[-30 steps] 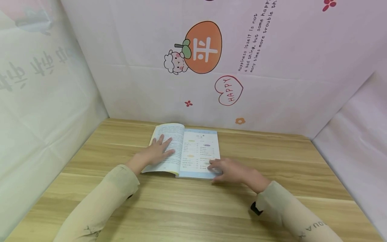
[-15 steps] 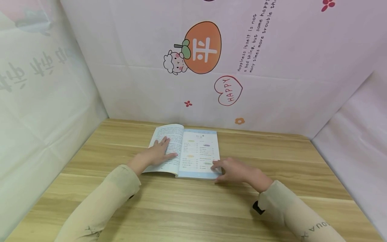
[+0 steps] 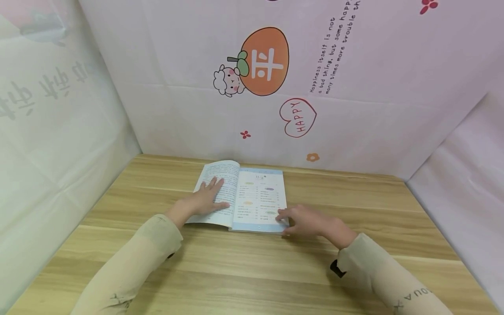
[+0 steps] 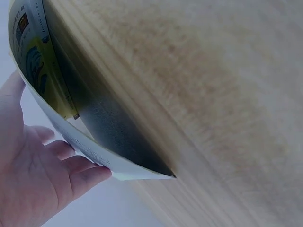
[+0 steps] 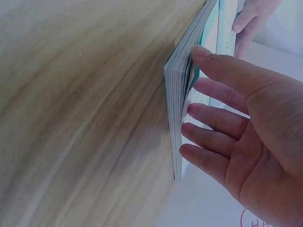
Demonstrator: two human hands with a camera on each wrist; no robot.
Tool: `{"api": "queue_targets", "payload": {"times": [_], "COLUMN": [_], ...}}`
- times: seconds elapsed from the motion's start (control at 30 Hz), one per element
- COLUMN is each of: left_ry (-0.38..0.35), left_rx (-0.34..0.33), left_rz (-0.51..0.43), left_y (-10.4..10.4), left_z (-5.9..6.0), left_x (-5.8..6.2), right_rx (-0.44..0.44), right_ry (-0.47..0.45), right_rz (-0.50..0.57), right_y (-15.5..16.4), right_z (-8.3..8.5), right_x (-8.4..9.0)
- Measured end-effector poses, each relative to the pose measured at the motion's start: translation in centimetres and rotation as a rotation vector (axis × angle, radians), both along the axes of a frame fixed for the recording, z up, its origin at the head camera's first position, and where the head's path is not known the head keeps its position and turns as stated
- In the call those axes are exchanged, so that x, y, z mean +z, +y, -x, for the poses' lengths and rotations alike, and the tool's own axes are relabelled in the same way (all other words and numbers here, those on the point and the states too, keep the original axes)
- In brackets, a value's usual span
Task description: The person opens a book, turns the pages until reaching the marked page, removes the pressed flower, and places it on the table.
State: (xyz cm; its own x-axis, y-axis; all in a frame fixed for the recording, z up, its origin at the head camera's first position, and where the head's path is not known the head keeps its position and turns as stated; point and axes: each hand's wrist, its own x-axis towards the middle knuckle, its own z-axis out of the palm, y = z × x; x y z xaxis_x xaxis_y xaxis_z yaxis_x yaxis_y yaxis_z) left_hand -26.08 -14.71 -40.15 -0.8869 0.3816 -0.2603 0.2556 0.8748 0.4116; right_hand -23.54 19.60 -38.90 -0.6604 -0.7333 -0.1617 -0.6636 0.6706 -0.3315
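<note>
Open book held flat on the worktop.
We see our left hand, fingers spread, pressing the left page beneath it; our right hand, fingers straight, touches the book's right edge.

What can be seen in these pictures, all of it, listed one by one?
Book: one, open, white pages with a pale blue border, lying on the table near the back wall.
Table: one, light wood grain, filling the lower part of the head view.
Wall covering: pale pink sheet behind and at the sides, printed with an orange fruit and lamb cartoon, a red HAPPY heart, small flowers and lines of text.
Sleeves: two, beige.
Left hand: one, fingers flat on the book's left page.
Right hand: one, fingers straight, touching the book's lower right corner.
</note>
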Motion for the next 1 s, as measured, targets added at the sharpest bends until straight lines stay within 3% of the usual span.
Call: {"api": "queue_targets", "payload": {"times": [0.47, 0.77, 1.0], "left_ry": [0.016, -0.003, -0.009], "left_rx": [-0.035, -0.045, -0.040], "left_rz": [0.011, -0.008, -0.016], "left_y": [-0.18, -0.19, -0.16], "left_z": [-0.07, -0.06, -0.09], "left_x": [0.09, -0.08, -0.07], "right_rx": [0.002, 0.007, -0.045], "right_ry": [-0.077, -0.043, 0.017], "right_rz": [0.048, 0.065, 0.025], "right_y": [0.83, 1.05, 0.96], "right_z": [0.17, -0.07, -0.16], "right_x": [-0.02, -0.13, -0.46]}}
